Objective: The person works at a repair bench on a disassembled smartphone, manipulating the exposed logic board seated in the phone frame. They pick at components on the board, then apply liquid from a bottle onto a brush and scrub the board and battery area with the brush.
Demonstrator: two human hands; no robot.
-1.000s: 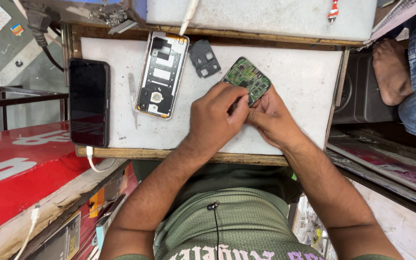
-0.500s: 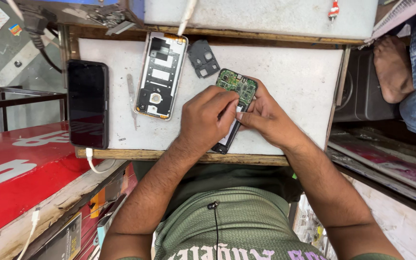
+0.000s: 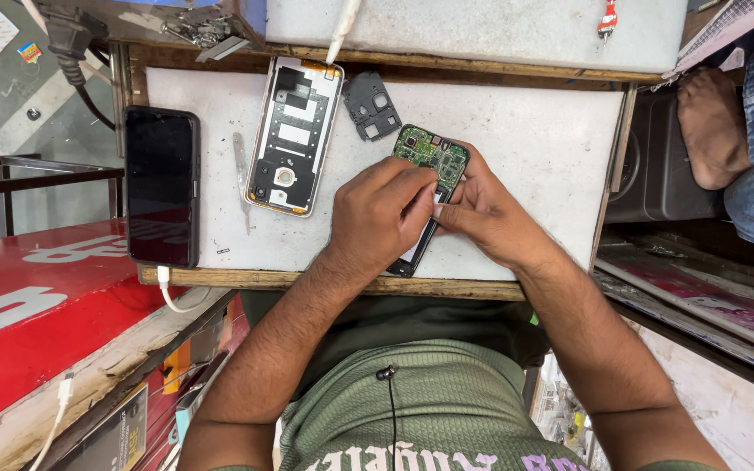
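Observation:
Both my hands hold an opened black phone body over the white work board. Its green circuit board shows at the top end. My left hand covers the phone's left side, fingers pressed onto its middle. My right hand grips the right edge, thumb near the circuit board. Most of the phone's middle is hidden under my fingers.
A phone back frame lies at the board's upper left, a small dark camera cover beside it, and thin metal tweezers to its left. A black phone on a white cable rests at the left edge. Another person's bare foot is at right.
The circuit board was held alone a second ago; it now sits on the black phone body, which my hands have brought up and hold lower on the board.

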